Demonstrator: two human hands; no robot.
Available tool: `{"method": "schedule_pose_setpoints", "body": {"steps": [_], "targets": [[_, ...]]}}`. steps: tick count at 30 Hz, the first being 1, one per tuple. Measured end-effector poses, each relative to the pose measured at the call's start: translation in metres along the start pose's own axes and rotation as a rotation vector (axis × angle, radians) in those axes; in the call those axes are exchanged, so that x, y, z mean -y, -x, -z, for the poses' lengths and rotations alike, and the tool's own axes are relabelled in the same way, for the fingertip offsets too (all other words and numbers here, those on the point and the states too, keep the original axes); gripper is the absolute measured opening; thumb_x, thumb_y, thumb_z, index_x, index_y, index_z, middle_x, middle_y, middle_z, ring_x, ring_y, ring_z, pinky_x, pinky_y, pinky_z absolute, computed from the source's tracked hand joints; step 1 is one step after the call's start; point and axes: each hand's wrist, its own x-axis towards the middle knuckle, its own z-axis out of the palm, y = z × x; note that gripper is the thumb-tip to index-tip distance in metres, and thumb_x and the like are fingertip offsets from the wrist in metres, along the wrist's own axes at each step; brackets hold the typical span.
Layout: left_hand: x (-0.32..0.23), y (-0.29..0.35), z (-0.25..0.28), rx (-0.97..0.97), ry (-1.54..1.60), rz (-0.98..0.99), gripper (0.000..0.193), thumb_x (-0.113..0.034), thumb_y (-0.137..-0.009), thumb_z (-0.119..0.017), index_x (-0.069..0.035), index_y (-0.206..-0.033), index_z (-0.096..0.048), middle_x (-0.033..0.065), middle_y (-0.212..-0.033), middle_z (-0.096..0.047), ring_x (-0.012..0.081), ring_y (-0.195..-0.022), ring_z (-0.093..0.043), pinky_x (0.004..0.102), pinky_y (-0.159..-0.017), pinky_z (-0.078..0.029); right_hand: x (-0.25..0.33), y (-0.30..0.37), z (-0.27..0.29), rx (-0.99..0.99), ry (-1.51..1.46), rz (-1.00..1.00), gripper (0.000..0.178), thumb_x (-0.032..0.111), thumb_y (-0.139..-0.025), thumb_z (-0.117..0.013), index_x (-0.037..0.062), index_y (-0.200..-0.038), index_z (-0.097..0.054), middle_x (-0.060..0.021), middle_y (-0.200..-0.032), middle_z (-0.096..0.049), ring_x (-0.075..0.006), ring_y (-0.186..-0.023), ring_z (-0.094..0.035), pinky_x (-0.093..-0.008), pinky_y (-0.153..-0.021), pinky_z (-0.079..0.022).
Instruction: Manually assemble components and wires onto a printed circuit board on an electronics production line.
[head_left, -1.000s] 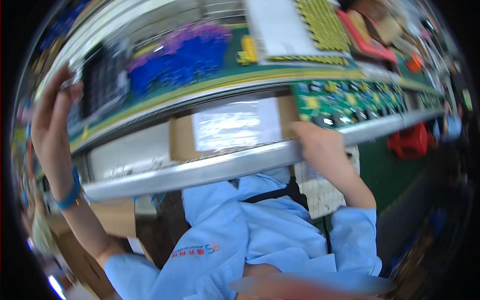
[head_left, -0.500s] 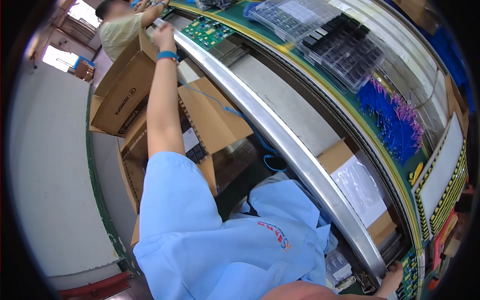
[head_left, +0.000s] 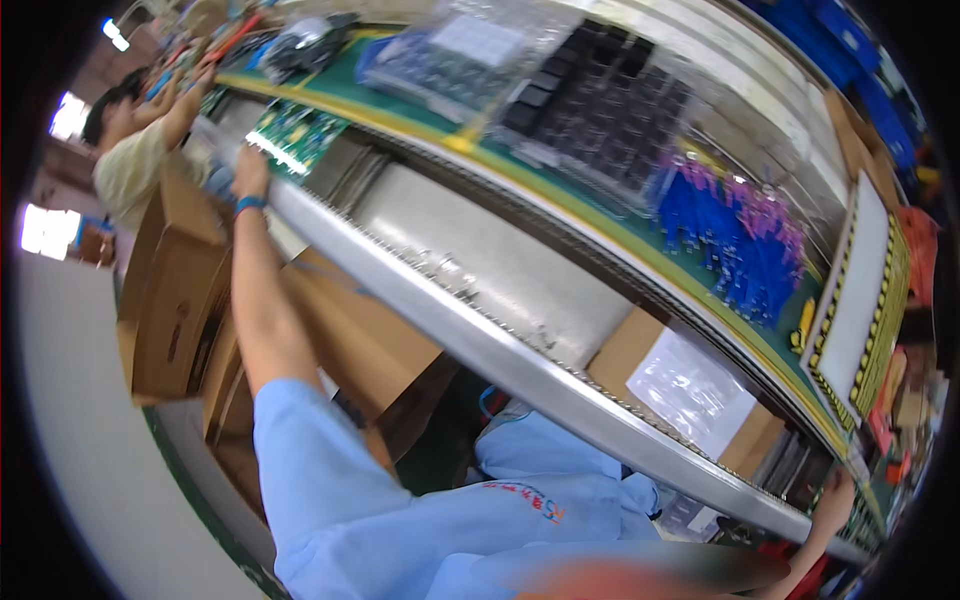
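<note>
My left hand point(head_left: 250, 172), a blue band at its wrist, reaches to the far left end of the long metal rail point(head_left: 440, 315). Its fingers are curled beside the corner of a green circuit board panel point(head_left: 297, 135) lying across the track; what they close on is hidden. At the lower right my right hand point(head_left: 833, 502) is at the near end of the same rail, by the track's edge. Its fingers are small and blurred, so their grip does not show.
Beyond the track, the green bench holds clear trays of black parts point(head_left: 610, 110), blue wires with pink ends point(head_left: 735, 235) and a white board with striped edging point(head_left: 860, 300). Open cardboard boxes point(head_left: 175, 300) stand below my left arm. Another person point(head_left: 140, 160) works at the far left.
The whole view has swung, so rail and bench lie flatter across it and the picture is blurrier. My left hand now appears closer to the green circuit board panel's corner.
</note>
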Motion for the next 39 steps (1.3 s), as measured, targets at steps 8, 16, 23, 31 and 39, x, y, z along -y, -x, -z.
{"method": "schedule_pose_setpoints", "body": {"steps": [8,16,23,31,39], "targets": [[-0.033,0.017,0.010,-0.040,-0.035,-0.100,0.055,-0.044,-0.101,-0.036,-0.013,-0.146,-0.046,0.0143,-0.140,-0.057,0.0326,-0.130,-0.052,0.0468,-0.109,-0.032,0.168,-0.027,0.068,-0.311,-0.262,0.410,0.018,0.010,-0.093,-0.063,0.0055,-0.110,-0.068,-0.0170,-0.097,-0.070,-0.0341,-0.084,-0.069,-0.0385,-0.073,-0.053],[-0.082,0.135,0.054,0.074,0.118,-0.360,0.044,-0.037,-0.102,-0.044,-0.007,-0.130,-0.061,0.0159,-0.120,-0.068,0.0334,-0.112,-0.064,0.0397,-0.099,-0.045,0.317,-0.089,0.097,-0.434,-0.463,0.949,0.019,0.016,-0.089,-0.065,0.0108,-0.107,-0.069,-0.0111,-0.098,-0.072,-0.0308,-0.088,-0.069,-0.0387,-0.075,-0.054],[-0.168,0.271,0.098,0.457,0.113,-0.630,0.041,-0.031,-0.106,-0.039,-0.005,-0.122,-0.067,0.0141,-0.134,-0.061,0.0259,-0.123,-0.058,0.0504,-0.114,-0.024,0.450,-0.160,0.112,-0.423,-0.480,0.967,0.044,0.027,-0.087,-0.067,0.0119,-0.127,-0.058,-0.0119,-0.119,-0.065,-0.0317,-0.110,-0.063,-0.0435,-0.088,-0.054],[-0.257,0.398,0.140,0.792,0.150,-0.983,0.043,-0.012,-0.100,-0.049,-0.003,-0.142,-0.044,0.0100,-0.130,-0.063,0.0242,-0.127,-0.055,0.0534,-0.117,-0.019,0.558,-0.207,0.118,-0.397,-0.469,0.855,0.048,0.023,-0.083,-0.067,0.0053,-0.126,-0.055,-0.0190,-0.121,-0.063,-0.0365,-0.113,-0.062,-0.0479,-0.091,-0.053],[-0.320,0.469,0.120,0.950,0.437,-1.365,0.050,-0.007,-0.090,-0.061,0.000,-0.137,-0.046,0.0165,-0.131,-0.060,0.0282,-0.125,-0.056,0.0549,-0.115,-0.021,0.571,-0.201,0.128,-0.362,-0.341,0.851,0.045,0.019,-0.080,-0.063,0.0044,-0.122,-0.059,-0.0184,-0.120,-0.064,-0.0352,-0.111,-0.064,-0.0463,-0.091,-0.054]]}}
